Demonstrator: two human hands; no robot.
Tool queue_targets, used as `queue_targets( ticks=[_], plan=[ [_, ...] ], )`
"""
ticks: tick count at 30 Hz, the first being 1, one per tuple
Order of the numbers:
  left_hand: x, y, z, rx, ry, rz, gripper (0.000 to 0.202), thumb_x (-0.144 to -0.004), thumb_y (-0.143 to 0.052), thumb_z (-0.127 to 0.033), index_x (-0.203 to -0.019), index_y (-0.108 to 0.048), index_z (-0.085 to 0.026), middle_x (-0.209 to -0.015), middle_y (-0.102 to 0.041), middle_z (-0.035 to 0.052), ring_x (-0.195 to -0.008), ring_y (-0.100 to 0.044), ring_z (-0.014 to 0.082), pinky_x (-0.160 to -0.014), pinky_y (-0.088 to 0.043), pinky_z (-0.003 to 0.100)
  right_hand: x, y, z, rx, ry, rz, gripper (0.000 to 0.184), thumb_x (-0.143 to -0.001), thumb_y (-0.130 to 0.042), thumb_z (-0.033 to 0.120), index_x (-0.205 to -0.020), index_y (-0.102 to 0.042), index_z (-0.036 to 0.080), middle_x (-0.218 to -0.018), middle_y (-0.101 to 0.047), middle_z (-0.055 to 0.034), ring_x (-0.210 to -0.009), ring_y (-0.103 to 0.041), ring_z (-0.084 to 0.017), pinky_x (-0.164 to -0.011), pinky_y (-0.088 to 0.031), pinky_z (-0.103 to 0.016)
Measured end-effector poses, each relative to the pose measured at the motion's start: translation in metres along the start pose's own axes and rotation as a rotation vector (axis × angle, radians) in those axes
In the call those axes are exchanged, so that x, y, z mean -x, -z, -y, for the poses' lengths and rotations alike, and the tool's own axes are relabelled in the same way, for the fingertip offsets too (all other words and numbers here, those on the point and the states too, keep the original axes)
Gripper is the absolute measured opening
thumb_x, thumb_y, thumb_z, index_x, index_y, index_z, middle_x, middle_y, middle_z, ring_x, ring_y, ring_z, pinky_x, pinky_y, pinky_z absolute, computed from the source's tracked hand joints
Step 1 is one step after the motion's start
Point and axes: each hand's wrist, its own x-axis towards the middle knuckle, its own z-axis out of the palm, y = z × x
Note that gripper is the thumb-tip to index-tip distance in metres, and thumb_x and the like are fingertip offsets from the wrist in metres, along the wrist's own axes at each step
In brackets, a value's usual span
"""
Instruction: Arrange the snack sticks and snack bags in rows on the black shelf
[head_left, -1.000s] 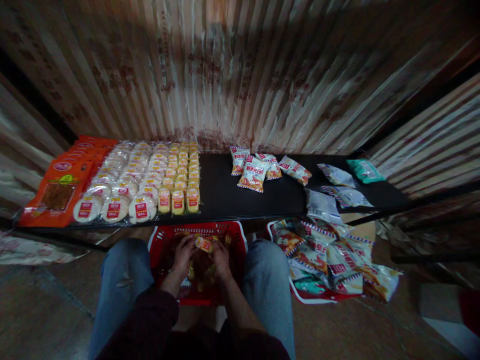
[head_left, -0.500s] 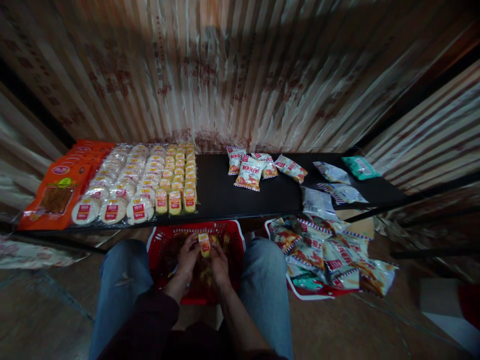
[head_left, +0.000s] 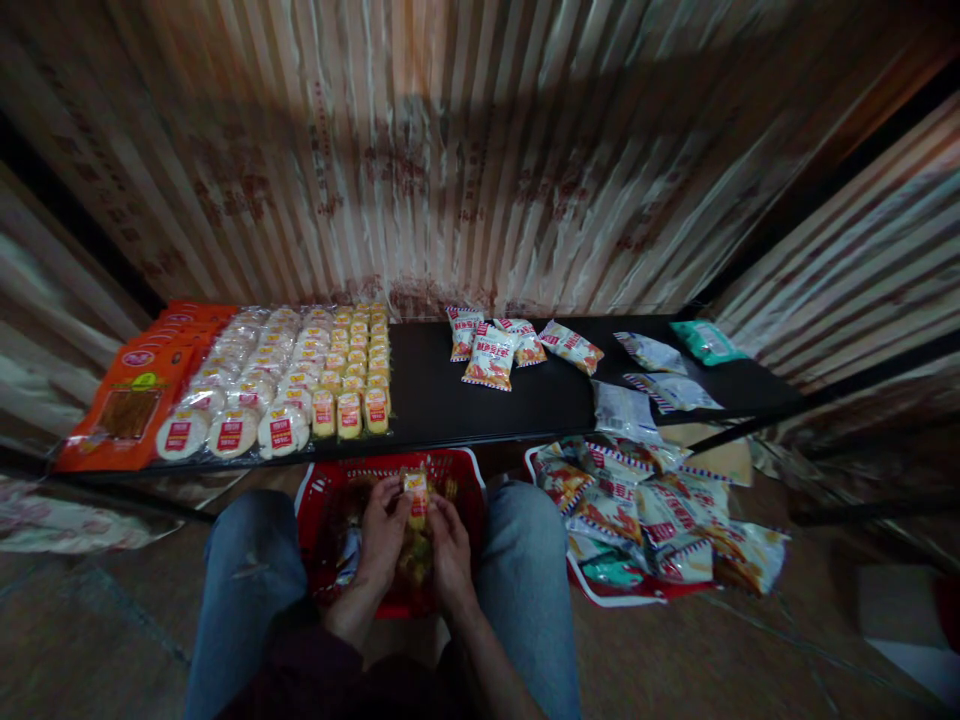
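Note:
Between my knees, my left hand (head_left: 384, 530) and my right hand (head_left: 448, 540) pinch a small yellow snack packet (head_left: 415, 497) with a red and white label, one hand on each side. They hold it upright over a red basket (head_left: 315, 550), whose dim contents include more small yellowish packets and something blue and white. Rows of like yellow packets (head_left: 349, 415) stand on the black shelf (head_left: 427, 410) above the basket. Left of them are rows of round white wrapped crackers (head_left: 237, 430) with red labels.
Orange packs (head_left: 124, 400) lie overlapped at the shelf's left end. White-and-red snack bags (head_left: 491, 357) lie mid-shelf, with silvery bags (head_left: 626, 410) and a green bag (head_left: 709, 342) rightward. A second red basket (head_left: 630, 595) heaped with bags stands right of my knee.
The view has shifted slightly, so the shelf sits lower in the picture. Both hands still hold the yellow packet and have moved a little to the right in view.

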Motion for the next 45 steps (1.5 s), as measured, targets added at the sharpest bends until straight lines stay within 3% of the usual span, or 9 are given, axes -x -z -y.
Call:
queue_targets(
  ticks=[10,17,25,30,40,45],
  plan=[
    [0.018,-0.015,-0.027,-0.16,-0.184,0.091,0.022,-0.073,-0.055,-0.028,-0.092,-0.059,-0.017,-0.098,-0.067,0.0089,-0.092,-0.063,0.0198,-0.089,-0.045,0.036,0.001,-0.007,0.035,-0.085,0.084,0.0,0.037,-0.071,-0.068,0.043,-0.101,-0.065,0.022,-0.107,-0.069,-0.005,-0.099,-0.063,-0.021,-0.084,-0.05,-0.031],
    [0.018,-0.018,-0.037,-0.245,-0.26,0.059,0.022,-0.076,-0.055,-0.026,-0.095,-0.063,-0.019,-0.099,-0.066,0.0082,-0.094,-0.062,0.0205,-0.09,-0.044,0.036,-0.002,-0.015,0.047,-0.057,0.143,0.004,0.037,-0.071,-0.068,0.043,-0.101,-0.065,0.021,-0.104,-0.069,-0.005,-0.093,-0.063,-0.02,-0.078,-0.05,-0.029],
    [0.017,-0.029,-0.046,-0.134,-0.262,0.037,0.028,-0.071,-0.062,-0.021,-0.099,-0.063,-0.019,-0.105,-0.066,0.0085,-0.097,-0.061,0.0203,-0.092,-0.043,0.033,-0.004,-0.026,0.064,-0.122,0.135,0.066,0.032,-0.074,-0.066,0.042,-0.098,-0.062,0.022,-0.097,-0.068,-0.0038,-0.088,-0.064,-0.019,-0.078,-0.051,-0.03],
    [0.015,-0.033,-0.043,-0.145,-0.262,0.052,0.032,-0.073,-0.058,-0.018,-0.106,-0.061,-0.02,-0.111,-0.065,0.0094,-0.1,-0.06,0.0204,-0.093,-0.043,0.034,-0.011,-0.029,0.069,-0.114,0.132,0.036,0.034,-0.073,-0.066,0.042,-0.099,-0.062,0.022,-0.102,-0.067,-0.0047,-0.093,-0.063,-0.02,-0.081,-0.05,-0.03],
    [0.003,-0.046,-0.049,-0.07,-0.215,0.076,0.03,-0.076,-0.059,-0.023,-0.105,-0.061,-0.019,-0.11,-0.065,0.0093,-0.103,-0.06,0.0204,-0.093,-0.043,0.033,-0.027,-0.036,0.083,-0.06,0.133,0.026,0.032,-0.073,-0.062,0.042,-0.099,-0.064,0.023,-0.1,-0.069,-0.0023,-0.093,-0.062,-0.02,-0.079,-0.049,-0.028],
    [-0.006,-0.058,-0.056,0.021,-0.183,0.097,0.037,-0.072,-0.064,-0.027,-0.108,-0.058,-0.02,-0.115,-0.063,0.0095,-0.108,-0.058,0.0206,-0.095,-0.043,0.032,-0.032,-0.036,0.087,0.023,0.189,0.031,0.031,-0.079,-0.056,0.042,-0.102,-0.064,0.024,-0.106,-0.068,-0.002,-0.1,-0.061,-0.02,-0.087,-0.047,-0.029]
  ],
)
